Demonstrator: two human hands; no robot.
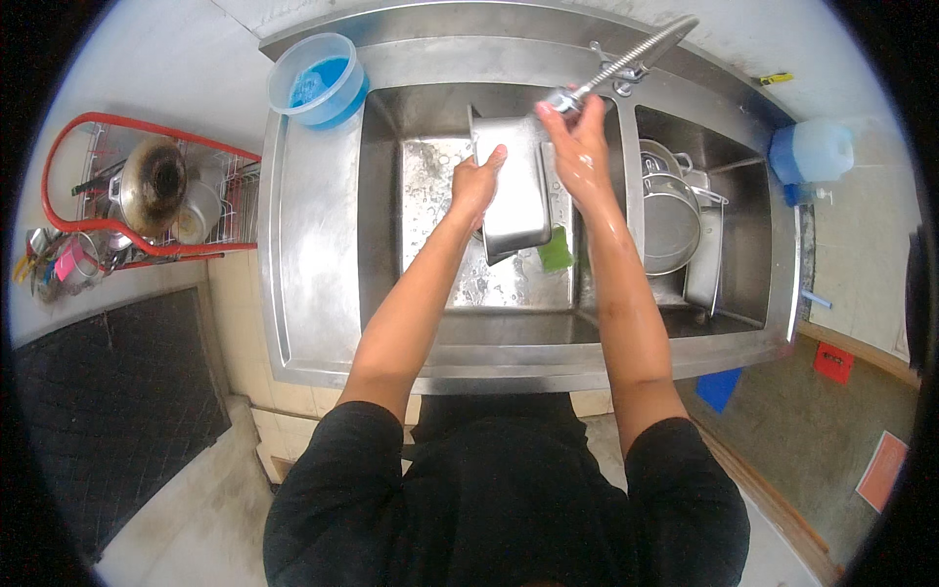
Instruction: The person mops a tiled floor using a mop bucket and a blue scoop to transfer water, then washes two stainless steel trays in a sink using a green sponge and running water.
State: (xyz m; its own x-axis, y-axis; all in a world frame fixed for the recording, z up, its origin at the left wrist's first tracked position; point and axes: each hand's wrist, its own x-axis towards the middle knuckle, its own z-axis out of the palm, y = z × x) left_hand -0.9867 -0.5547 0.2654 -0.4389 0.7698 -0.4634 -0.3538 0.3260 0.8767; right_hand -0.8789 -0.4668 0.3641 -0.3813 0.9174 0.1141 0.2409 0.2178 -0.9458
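My left hand (478, 182) grips a rectangular stainless steel pan (513, 191) by its side, the thumb lying over its surface. The pan is held tilted above the large sink basin (381, 220). In my right hand (583, 158) is the spray head (563, 101) of a faucet with a flexible metal hose (631, 55), near the pan's upper right corner. Whether water is flowing cannot be made out. A green scouring pad (556, 249) lies in the basin, just beyond the pan's lower right corner. Water drops wet the basin floor.
The smaller right basin holds several metal pots and strainers (671, 224). A plastic tub of blue liquid (319, 81) stands on the left drainboard (315, 242). A red-framed dish rack (150, 117) hangs at the left; a blue liquid jug (810, 150) stands at the right.
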